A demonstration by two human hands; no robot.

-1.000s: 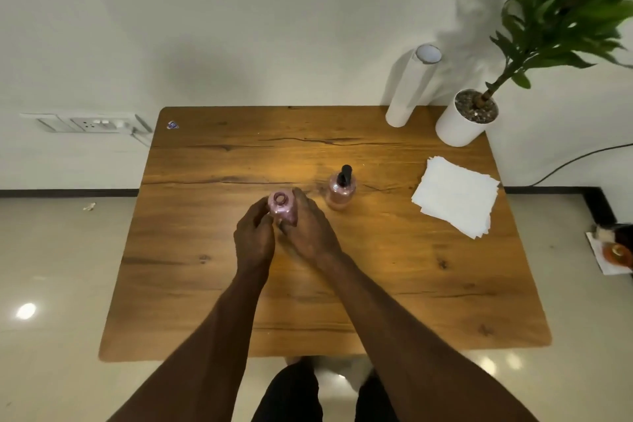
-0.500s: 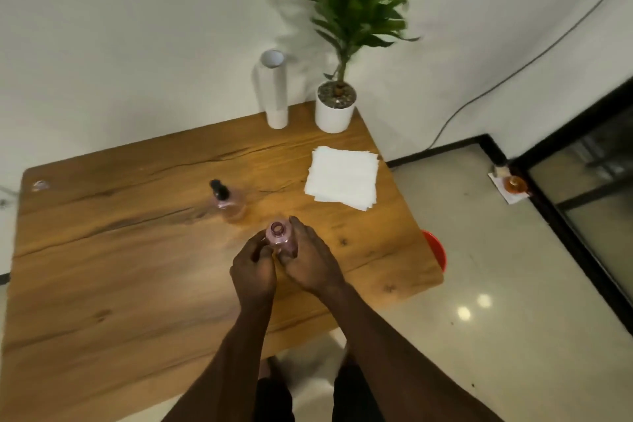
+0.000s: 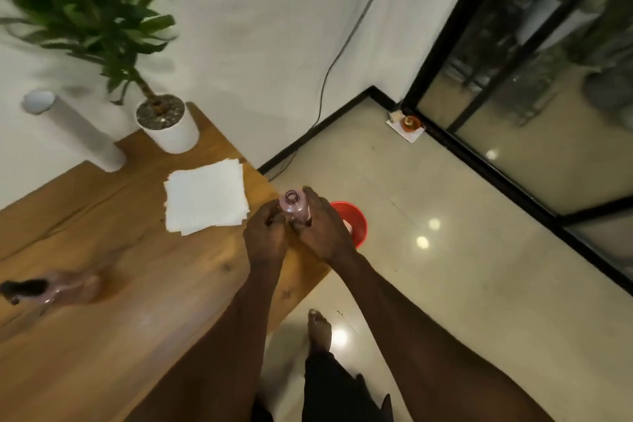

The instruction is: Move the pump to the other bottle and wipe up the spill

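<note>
An open pink bottle [image 3: 294, 207] with no pump stands upright between my hands, above the wooden table's [image 3: 102, 336] right edge. My right hand [image 3: 323, 231] wraps its right side. My left hand [image 3: 265, 238] is closed against its left side; I cannot see what the fingers hold. The second pink bottle [image 3: 73, 286], blurred, carries the black pump [image 3: 22, 288] at the far left of the table. A stack of white paper towels [image 3: 207, 200] lies on the table just left of my hands.
A white potted plant [image 3: 168, 125] and a white roll [image 3: 82, 134] stand at the table's back. A red bin [image 3: 352, 221] sits on the floor past the table edge, behind my right hand. A glass door with a black frame is at right.
The view has swung right, so the table slid left. Both hands with the open bottle have moved from the table's middle to its right edge, near the red bin.
</note>
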